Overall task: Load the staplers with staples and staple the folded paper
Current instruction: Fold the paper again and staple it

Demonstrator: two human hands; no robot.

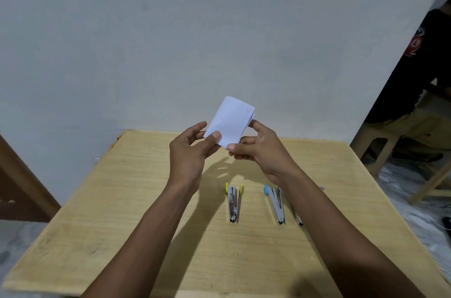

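A small folded white paper (230,120) is held up above the far half of the wooden table (122,200). My left hand (189,151) pinches its lower left corner with the thumb on top. My right hand (258,148) grips its lower right edge between thumb and fingers. On the table below lie two metal staplers, both swung open: one with yellow ends (233,202) in the middle, one with blue ends (274,202) to its right. My right forearm hides part of a third metal piece (299,220) beside the blue one.
A plain grey wall stands just behind the table. At the right edge a person in dark clothes (412,73) sits by a beige plastic stool (380,144) and a wooden frame. A brown wooden piece (22,187) stands at the left.
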